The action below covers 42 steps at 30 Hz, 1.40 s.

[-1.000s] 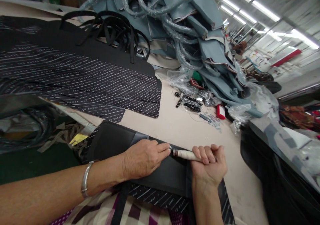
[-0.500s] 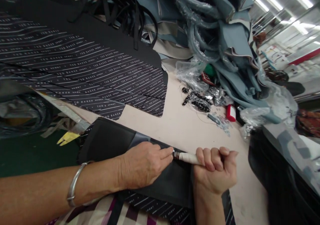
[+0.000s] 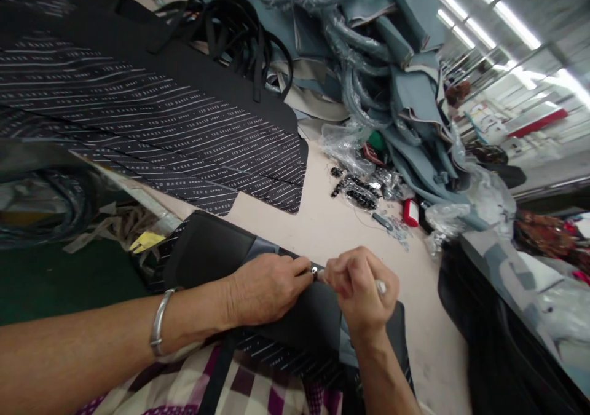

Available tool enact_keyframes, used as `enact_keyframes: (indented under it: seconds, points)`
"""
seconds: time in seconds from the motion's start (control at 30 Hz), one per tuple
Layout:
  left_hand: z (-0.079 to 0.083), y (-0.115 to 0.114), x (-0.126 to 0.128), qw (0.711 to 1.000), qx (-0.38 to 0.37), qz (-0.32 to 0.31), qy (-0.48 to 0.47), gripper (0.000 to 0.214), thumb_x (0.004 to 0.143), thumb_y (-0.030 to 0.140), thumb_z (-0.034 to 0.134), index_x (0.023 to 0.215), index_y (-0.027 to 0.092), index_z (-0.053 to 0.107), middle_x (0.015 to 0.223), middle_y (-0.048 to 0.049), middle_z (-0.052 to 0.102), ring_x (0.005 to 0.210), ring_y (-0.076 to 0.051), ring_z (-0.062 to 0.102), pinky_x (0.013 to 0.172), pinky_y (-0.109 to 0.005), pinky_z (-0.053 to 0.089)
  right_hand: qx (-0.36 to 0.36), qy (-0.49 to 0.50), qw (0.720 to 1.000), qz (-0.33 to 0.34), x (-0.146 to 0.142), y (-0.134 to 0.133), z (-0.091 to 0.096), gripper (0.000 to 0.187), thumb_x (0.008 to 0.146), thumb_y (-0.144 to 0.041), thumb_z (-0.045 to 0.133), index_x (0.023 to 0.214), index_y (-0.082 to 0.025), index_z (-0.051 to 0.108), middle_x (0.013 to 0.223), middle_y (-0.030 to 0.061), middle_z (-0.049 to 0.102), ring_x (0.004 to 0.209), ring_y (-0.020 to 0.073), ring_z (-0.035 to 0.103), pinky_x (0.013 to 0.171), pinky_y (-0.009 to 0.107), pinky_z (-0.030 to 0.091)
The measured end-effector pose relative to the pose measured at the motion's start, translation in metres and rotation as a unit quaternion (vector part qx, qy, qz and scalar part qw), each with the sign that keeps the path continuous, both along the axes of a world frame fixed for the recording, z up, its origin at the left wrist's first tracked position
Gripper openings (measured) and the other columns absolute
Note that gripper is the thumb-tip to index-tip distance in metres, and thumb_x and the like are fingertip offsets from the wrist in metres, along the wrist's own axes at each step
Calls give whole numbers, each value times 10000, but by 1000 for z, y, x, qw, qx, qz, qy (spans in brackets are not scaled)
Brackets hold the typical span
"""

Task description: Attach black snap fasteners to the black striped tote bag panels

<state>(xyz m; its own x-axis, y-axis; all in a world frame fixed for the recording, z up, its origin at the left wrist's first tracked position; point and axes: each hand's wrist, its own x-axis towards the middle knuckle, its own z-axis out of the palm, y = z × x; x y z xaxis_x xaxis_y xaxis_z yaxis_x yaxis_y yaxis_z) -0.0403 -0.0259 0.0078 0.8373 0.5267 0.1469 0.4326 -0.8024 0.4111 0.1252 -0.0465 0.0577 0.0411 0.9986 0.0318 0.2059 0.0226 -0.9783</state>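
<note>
My left hand (image 3: 267,289) presses down on a dark leather panel (image 3: 212,252) at the table's near edge, its fingertips pinched at a small metal stud (image 3: 314,272). My right hand (image 3: 359,289) is closed round a white-handled tool (image 3: 380,287), whose end sticks out behind the fingers. Its knuckles meet the left fingertips at the stud. A silver bangle (image 3: 159,335) sits on my left wrist. Striped black lining shows under the panel.
Large black striped fabric sheets (image 3: 152,126) cover the far left of the beige table (image 3: 341,230). Black straps (image 3: 230,27) and a heap of blue-grey bags (image 3: 382,64) pile up behind. Small black hardware (image 3: 354,190), plastic bags and a red object (image 3: 410,212) lie mid-table.
My right hand has turned over and moved left onto the stud, hiding most of the white handle. My left hand has stayed on the panel.
</note>
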Motion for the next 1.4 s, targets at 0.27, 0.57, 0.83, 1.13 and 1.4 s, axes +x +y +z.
enact_keyframes:
  seconds: [0.27, 0.57, 0.83, 1.13, 1.4]
  points:
    - [-7, -3, 2, 1000, 9, 14, -5, 182, 895, 202, 508, 1046, 166, 603, 1009, -89, 657, 751, -222, 661, 583, -329, 531, 14, -116, 992, 39, -44, 53, 9, 412, 910, -496, 542, 654, -177, 597, 435, -88, 340, 390, 72, 303, 413, 223, 246]
    - [-28, -3, 8, 997, 35, 24, -60, 217, 860, 149, 511, 1039, 144, 634, 908, -114, 714, 791, -281, 677, 596, -358, 517, 19, -273, 957, 99, -62, 53, 6, 383, 927, -380, 504, 626, -172, 615, 501, -52, 473, 473, 87, 412, 509, 236, 305]
    - [-5, -1, -2, 999, 5, 34, -20, 153, 885, 243, 522, 983, 189, 627, 887, -41, 657, 687, -220, 648, 516, -327, 492, 22, -46, 998, 21, -19, 34, 10, 361, 940, -410, 531, 670, -175, 579, 441, -92, 332, 370, 68, 289, 387, 213, 249]
    - [-4, -2, -2, 998, -7, 61, -14, 88, 872, 227, 521, 921, 178, 575, 893, -40, 646, 727, -207, 637, 582, -317, 495, 123, 136, 982, -36, -11, 15, 6, 297, 944, -346, 526, 689, -195, 549, 437, -111, 283, 340, 65, 248, 375, 202, 249]
    - [0, -7, -1, 995, -46, 90, -17, 116, 865, 177, 487, 901, 214, 591, 895, -32, 656, 762, -215, 652, 666, -324, 510, 91, -438, 894, -19, 98, 25, -11, 292, 870, -449, 600, 734, -193, 637, 606, -8, 580, 577, 141, 517, 640, 284, 378]
